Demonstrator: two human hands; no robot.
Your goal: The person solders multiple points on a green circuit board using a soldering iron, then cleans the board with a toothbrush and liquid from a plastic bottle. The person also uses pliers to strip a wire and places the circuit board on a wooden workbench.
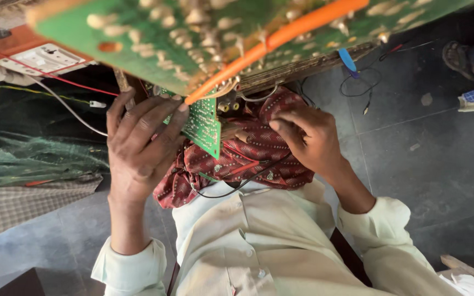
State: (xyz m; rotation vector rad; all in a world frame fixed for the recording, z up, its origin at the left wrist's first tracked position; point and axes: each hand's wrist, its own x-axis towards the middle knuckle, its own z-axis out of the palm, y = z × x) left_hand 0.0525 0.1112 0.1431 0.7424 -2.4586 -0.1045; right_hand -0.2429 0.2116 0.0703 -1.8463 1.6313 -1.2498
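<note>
Your left hand (138, 145) sits at about nine o'clock from the middle of the view, fingers spread and pressed along the edge of a small green circuit board (204, 123), holding it upright. A larger green circuit board (154, 38) tilts across the top at twelve o'clock, with an orange wire (281, 35) running over its solder side. Under both boards lies a red patterned cloth (248, 153) at the centre. Your right hand (308, 140), at about three o'clock from the small board, has its fingers curled narrow on the cloth; whether they pinch anything, you cannot tell.
</note>
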